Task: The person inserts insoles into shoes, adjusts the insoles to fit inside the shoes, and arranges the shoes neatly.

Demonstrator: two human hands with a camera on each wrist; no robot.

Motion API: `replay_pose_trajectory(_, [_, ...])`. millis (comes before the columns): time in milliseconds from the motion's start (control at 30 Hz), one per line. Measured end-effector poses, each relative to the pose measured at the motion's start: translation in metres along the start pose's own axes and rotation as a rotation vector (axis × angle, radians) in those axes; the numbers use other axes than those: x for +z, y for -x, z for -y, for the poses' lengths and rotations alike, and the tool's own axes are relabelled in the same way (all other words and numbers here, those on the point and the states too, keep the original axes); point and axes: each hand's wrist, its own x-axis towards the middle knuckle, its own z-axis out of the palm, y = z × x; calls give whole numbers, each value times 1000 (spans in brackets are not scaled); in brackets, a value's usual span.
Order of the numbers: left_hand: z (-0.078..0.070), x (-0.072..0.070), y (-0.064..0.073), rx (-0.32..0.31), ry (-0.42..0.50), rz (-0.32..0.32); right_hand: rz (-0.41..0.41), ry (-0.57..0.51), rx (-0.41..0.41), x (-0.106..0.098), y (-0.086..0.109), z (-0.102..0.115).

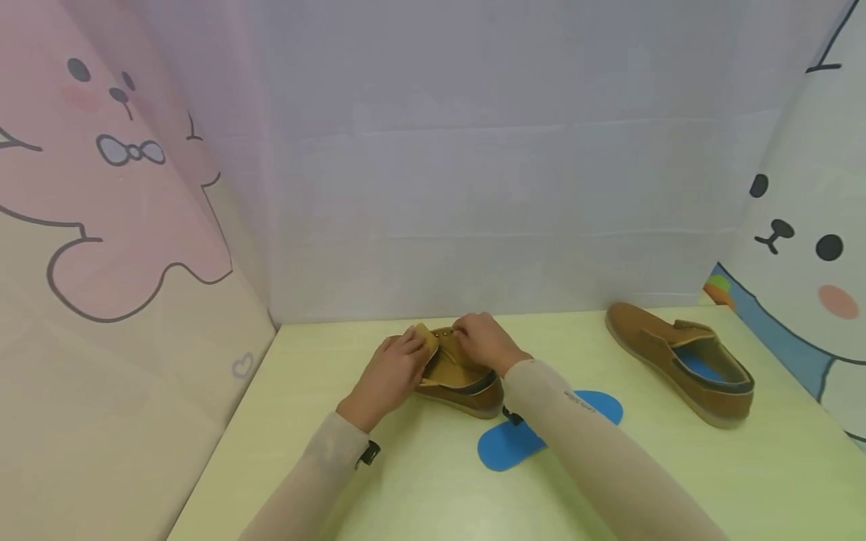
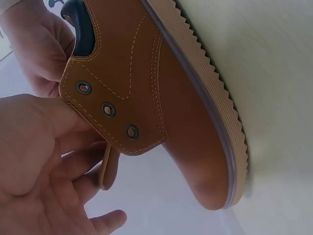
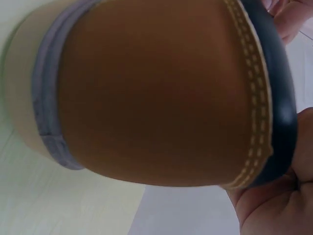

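Note:
A brown lace-up shoe point(image 1: 460, 400) without laces stands on the table between both hands, its tan lining showing. My left hand point(image 1: 399, 364) pinches the shoe's tongue point(image 1: 428, 338) near the opening. In the left wrist view, its fingers reach behind the eyelet flap point(image 2: 115, 105), with the tongue's tip point(image 2: 108, 169) between them. My right hand point(image 1: 489, 342) grips the opposite eyelet flap, its fingers curled over the edge. The right wrist view is mostly filled by the shoe's heel point(image 3: 156, 98) and dark collar point(image 3: 281, 112), which hide part of that hand.
A blue insole point(image 1: 507, 447) lies on the table point(image 1: 419, 496), partly under the right sleeve point(image 1: 588, 436). Farther right stands the matching brown shoe point(image 1: 643, 342) with a blue insole point(image 1: 700, 366) inside. A pale curtain point(image 1: 501, 188) hangs along the table's back edge.

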Motion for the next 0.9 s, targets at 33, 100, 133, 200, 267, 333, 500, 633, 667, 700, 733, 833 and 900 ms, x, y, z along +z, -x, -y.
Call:
replay_pose_trajectory(33, [0,0,1,16,-15,0,-1,3,1,0,0,-1])
replay_pose_trajectory(100, [0,-1,2,16,-16,10,1,1,8,-1,-1,-2])
replay_pose_trajectory(133, [-1,-2,3,9,-15,24,2,3,10,-1,-1,-2])
replay_pose_trajectory(200, [-1,-1,5,0,12,36,10,-1,23,-1,-2,-4])
replay_pose_trajectory(267, [0,0,6,-6,51,57,17,-9,34,-1,-3,-6])
replay_pose_trajectory(333, [0,2,7,-12,93,84,20,-17,43,-1,-3,-8])
replay_pose_trajectory(500, [0,1,9,-83,170,177,38,-41,70,0,-5,-12])
replay_pose_trajectory(633, [1,0,9,-147,173,217,67,-68,84,-1,-6,-11])
replay_pose_trajectory(667, [1,0,10,-155,172,223,76,-70,82,-1,-6,-10])
replay_pose_trajectory(700, [2,0,10,-154,167,229,85,-70,82,-1,-5,-9])
replay_pose_trajectory(733, [2,0,9,-144,158,228,92,-70,79,-1,-5,-8])
replay_pose_trajectory(833, [2,1,9,-89,139,206,105,-55,64,-1,-3,-5])
replay_pose_trajectory(900, [2,1,8,-40,116,177,108,-50,67,-1,-2,-4])
